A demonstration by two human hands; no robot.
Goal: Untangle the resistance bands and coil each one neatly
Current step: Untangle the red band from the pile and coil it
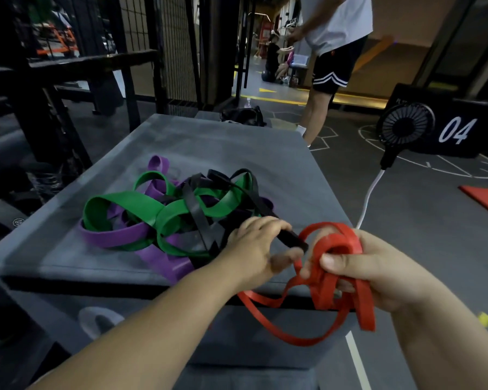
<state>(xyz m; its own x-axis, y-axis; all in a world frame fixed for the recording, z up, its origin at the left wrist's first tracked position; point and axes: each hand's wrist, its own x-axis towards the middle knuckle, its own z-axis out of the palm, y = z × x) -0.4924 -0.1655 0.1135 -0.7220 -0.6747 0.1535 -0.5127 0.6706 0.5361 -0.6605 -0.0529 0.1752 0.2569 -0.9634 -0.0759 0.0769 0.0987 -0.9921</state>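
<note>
Two bare forearms reach over the near edge of the grey padded box point(209, 142). Right hand point(383, 277), just off the box's near right corner, is closed on the red band point(340, 242): thumb pressed on top of several gathered loops, fingers curled beneath. One loose red loop hangs down in front of the box's front face.

Left hand point(251, 249), above the box's near edge, has its fingers curled round one end of the black band point(197, 215), which runs back from the hand into the pile. The thumb lies close to the red loops; motion blur makes it unclear whether it touches them.

On the box top, left of the hands, the green band point(119, 204), the purple band point(116, 239) and the rest of the black band lie knotted through one another in a single heap. A purple length droops over the near edge.

Right of the box a small black fan point(406, 123) stands on the floor, with a white cable point(371, 192) trailing from it. Beyond the box's far right corner a person point(333, 60) in a white shirt and black shorts stands.
</note>
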